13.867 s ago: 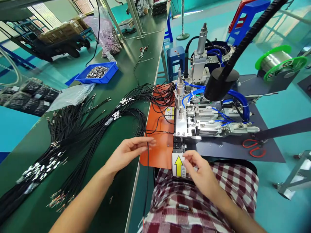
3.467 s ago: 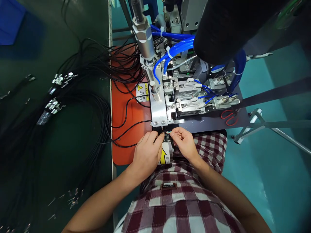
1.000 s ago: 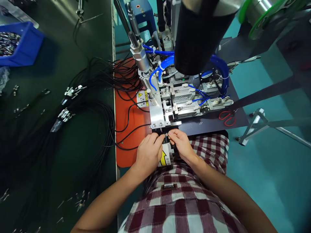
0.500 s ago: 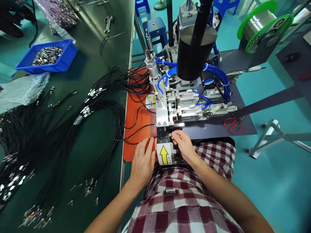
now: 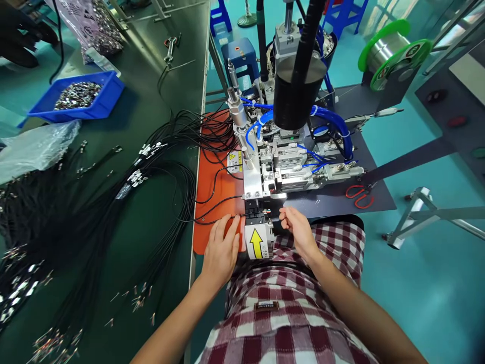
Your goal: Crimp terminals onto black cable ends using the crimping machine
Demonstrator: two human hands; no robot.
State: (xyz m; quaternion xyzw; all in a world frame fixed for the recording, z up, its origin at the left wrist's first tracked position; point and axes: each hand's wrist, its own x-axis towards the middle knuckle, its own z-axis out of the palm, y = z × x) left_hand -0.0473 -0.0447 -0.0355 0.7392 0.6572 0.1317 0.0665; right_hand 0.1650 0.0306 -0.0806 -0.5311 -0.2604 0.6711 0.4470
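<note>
My left hand (image 5: 222,247) lies on the orange plate (image 5: 204,237), fingers stretched out, with the fingertips touching a black cable (image 5: 212,222). That cable runs right into a black slotted fixture (image 5: 253,211), where its end shows small coloured wires (image 5: 267,212). Just right of these wires and apart from them is my right hand (image 5: 298,230). Its thumb and forefinger are pinched together; whatever is between them is too small to make out. Below the fixture sits a white block with a yellow arrow (image 5: 256,242). The machine (image 5: 288,167) stands behind the fixture.
Bundles of black cables (image 5: 113,202) cover much of the dark green table (image 5: 151,45) at left. A blue bin (image 5: 109,96) holds small metal parts. Red-handled scissors (image 5: 359,196) lie right of the machine, below a green wire spool (image 5: 390,53). A black cylinder (image 5: 297,96) overhangs the machine.
My right hand has moved right, away from the cable end, which now shows coloured wires. The left hand stays on the cable. The view has shifted slightly.
</note>
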